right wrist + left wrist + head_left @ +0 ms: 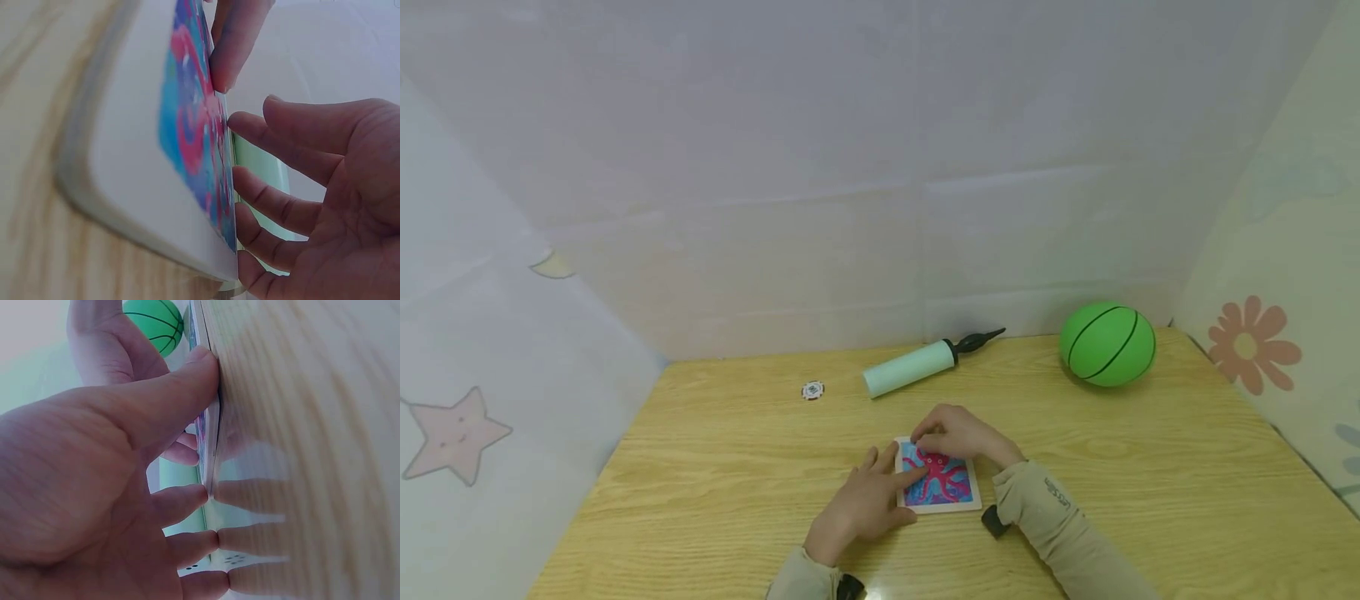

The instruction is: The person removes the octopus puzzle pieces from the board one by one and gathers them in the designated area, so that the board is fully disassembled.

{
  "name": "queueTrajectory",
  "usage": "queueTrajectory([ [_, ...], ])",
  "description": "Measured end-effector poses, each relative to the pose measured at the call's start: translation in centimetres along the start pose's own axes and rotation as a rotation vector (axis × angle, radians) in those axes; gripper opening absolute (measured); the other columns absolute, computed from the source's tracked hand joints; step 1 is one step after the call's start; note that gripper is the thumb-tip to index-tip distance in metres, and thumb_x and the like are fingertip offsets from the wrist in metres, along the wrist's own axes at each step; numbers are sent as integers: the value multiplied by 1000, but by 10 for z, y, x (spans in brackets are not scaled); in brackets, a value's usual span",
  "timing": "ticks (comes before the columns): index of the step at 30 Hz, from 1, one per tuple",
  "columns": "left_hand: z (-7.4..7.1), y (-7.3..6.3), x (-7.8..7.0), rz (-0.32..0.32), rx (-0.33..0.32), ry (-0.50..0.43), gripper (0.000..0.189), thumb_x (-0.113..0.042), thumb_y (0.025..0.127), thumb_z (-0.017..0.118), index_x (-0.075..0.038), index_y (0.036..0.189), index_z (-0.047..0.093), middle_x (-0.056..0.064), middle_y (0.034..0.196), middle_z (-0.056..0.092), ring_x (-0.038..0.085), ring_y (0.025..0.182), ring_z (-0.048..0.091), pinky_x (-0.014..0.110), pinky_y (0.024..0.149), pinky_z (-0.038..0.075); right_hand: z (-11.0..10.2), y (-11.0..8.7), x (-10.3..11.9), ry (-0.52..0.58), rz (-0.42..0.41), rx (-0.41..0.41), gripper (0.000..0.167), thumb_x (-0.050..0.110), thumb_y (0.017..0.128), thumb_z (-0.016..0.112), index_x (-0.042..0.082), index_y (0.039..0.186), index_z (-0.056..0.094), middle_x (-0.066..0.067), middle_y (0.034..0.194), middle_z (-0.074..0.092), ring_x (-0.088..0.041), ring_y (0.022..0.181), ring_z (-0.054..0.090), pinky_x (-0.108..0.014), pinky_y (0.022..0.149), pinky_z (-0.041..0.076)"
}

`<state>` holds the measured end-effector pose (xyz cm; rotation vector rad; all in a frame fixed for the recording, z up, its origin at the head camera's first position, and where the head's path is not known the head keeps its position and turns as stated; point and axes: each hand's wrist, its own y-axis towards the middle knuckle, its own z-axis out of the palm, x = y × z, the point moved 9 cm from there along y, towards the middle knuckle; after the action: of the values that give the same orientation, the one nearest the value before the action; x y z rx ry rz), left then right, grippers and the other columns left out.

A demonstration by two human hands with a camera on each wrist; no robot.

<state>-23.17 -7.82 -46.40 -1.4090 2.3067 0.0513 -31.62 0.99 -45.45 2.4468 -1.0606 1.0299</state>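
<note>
A small square picture board (937, 497) with a white border and a pink octopus on blue and purple lies flat on the wooden table. My left hand (862, 500) rests at its left side, fingers spread. The index finger reaches over the picture, and the thumb (199, 362) lies against the board's edge in the left wrist view. From the right, my right hand (960, 433) reaches over the top of the board. Its fingertips touch the board near the far left corner, and the thumb (300, 122) stands off the surface in the right wrist view.
Behind the hands lies a mint-green hand pump (910, 369) with a black nozzle. A black-and-white poker chip (812, 390) is to its left. A green ball (1108, 344) with black lines sits at the back right. Printed cloth walls (820, 275) border the table.
</note>
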Motion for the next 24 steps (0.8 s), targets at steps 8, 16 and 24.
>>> queueTrajectory([
  [8,2,1,2,-13,7,14,59,-41,87,67,-32,142,48,20,154,25,54,134,25,69,94,34,2,-1,2,-49,5,-12,18,10,92,61,6,103,74,-2,99,62,-13,84,53,-33,77,45],
  [16,1,1,3,-48,6,14,58,-41,86,68,-34,140,50,18,155,26,51,136,25,71,94,33,4,-1,4,-87,18,-53,16,10,91,61,7,100,75,0,93,59,-15,86,51,-33,76,43],
  [24,2,1,1,-54,7,43,58,-41,87,68,-34,141,49,17,154,27,50,136,26,70,94,33,4,0,1,-32,36,-53,20,4,94,54,6,98,73,-1,93,60,-15,85,47,-36,79,42],
])
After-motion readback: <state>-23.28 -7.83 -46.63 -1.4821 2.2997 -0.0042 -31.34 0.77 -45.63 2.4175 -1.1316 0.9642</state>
